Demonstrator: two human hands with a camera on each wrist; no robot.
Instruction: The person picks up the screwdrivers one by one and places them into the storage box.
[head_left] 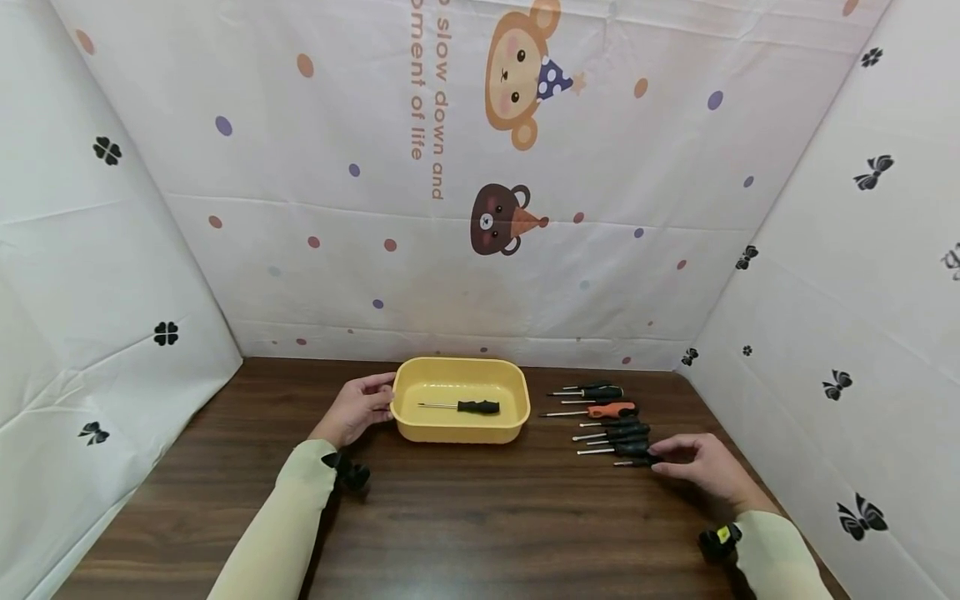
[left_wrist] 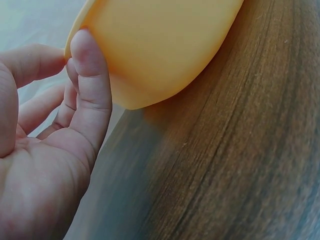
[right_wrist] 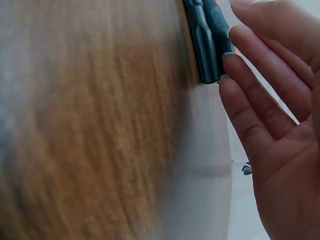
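Observation:
A yellow rectangular bin [head_left: 461, 435] stands on the table with one black-handled screwdriver [head_left: 478, 407] lying in it. My left hand [head_left: 360, 408] is at the bin's left end, its fingertips on either side of the rim [left_wrist: 82, 20] in the left wrist view. To the right lies a row of several screwdrivers, mostly dark-handled, with one orange-handled screwdriver [head_left: 613, 410] among them. My right hand [head_left: 705, 467] is at the near end of this row, thumb and fingers apart beside the nearest dark screwdriver [head_left: 636, 462]. Dark handles [right_wrist: 204, 45] lie by its fingertips in the right wrist view; contact is unclear.
The brown wooden table [head_left: 480, 517] extends in front of the bin. A white printed cloth [head_left: 420, 275] rises along the back edge, with more cloth at the left and right. Dark devices are strapped at both wrists.

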